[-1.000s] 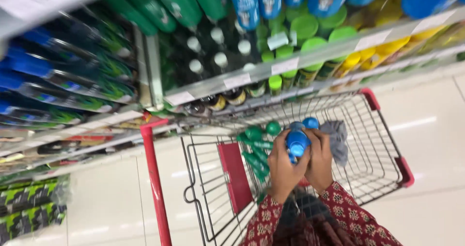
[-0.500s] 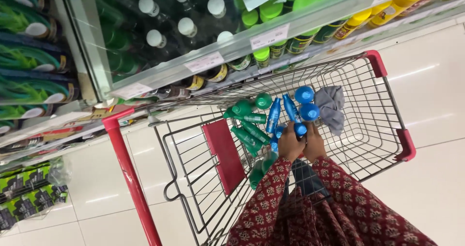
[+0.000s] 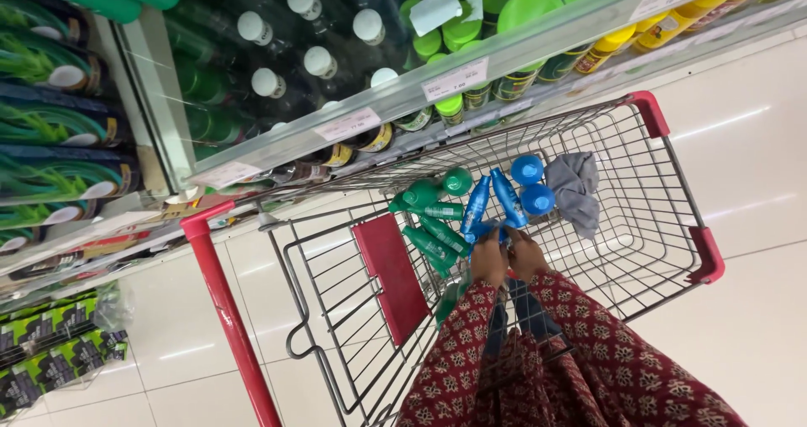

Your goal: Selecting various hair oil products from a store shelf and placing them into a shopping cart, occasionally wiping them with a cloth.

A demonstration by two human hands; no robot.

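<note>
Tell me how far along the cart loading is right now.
Done: several green bottles, two blue-capped bottles and a grey cloth already lie in the cart. In hand: left hand and right hand are together over the basket, at two blue bottles; whether the grip is closed is unclear. Left: releasing those bottles.

Two blue bottles (image 3: 493, 204) lie slanted, side by side, in the cart (image 3: 664, 192).
</note>
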